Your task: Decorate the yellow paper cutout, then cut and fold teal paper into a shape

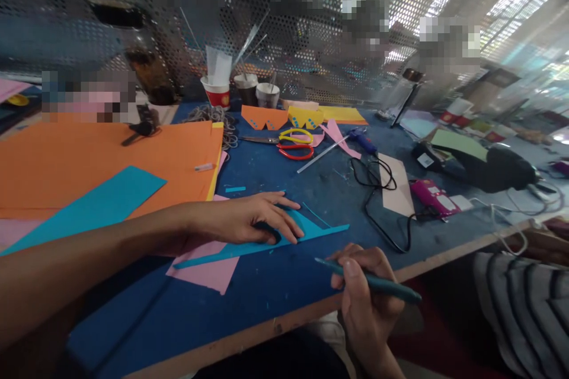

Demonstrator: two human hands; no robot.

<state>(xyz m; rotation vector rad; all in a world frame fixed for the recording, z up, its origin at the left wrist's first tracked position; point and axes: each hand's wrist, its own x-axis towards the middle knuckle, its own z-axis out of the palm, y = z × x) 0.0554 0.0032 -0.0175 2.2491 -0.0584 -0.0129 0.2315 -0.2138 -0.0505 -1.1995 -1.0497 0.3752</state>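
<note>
My left hand lies with fingers spread on a blue paper piece, pressing it to the table. Along the near side of that piece runs a narrow blue strip; I cannot tell whether it is separate. Pink paper shows beneath. My right hand grips a slim teal pen-shaped tool between thumb and fingers, its tip pointing left, near the table's front edge and apart from the blue paper. A thin blue sliver and a small blue scrap lie beyond my left hand.
Orange sheets and a long blue strip cover the left. Scissors, a glue gun with a black cord, and a magenta device lie farther back. Paper cups stand behind. Someone in striped clothing sits at right.
</note>
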